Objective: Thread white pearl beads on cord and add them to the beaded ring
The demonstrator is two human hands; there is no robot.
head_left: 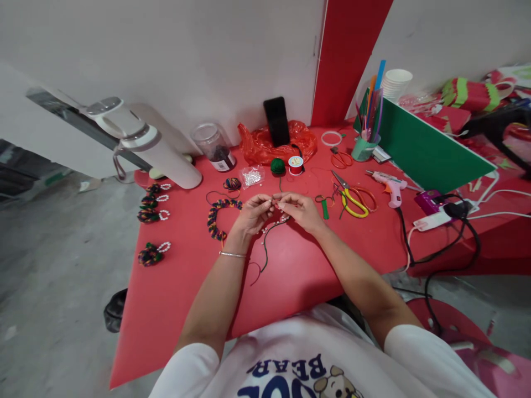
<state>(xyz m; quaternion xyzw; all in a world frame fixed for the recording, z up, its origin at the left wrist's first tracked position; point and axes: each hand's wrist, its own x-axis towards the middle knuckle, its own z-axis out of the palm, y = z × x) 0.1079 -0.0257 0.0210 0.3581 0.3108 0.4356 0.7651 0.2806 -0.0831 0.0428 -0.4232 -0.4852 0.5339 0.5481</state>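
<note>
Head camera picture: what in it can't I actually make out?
All in the head view:
What the fingertips of the left hand and right hand pinch: too small, partly hidden by fingers.
Label wording on the jar: too small and blurred.
The middle of the red bag: the phone covers it.
Lowest print on the shirt: cut off by the bottom edge.

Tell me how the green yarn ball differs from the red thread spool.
The green yarn ball is rounded; the red thread spool is a short cylinder. The ball shows green yarn on its surface, while the spool has a pale labelled end facing up. Both sit side by side on the red table, near the plastic bag.
</note>
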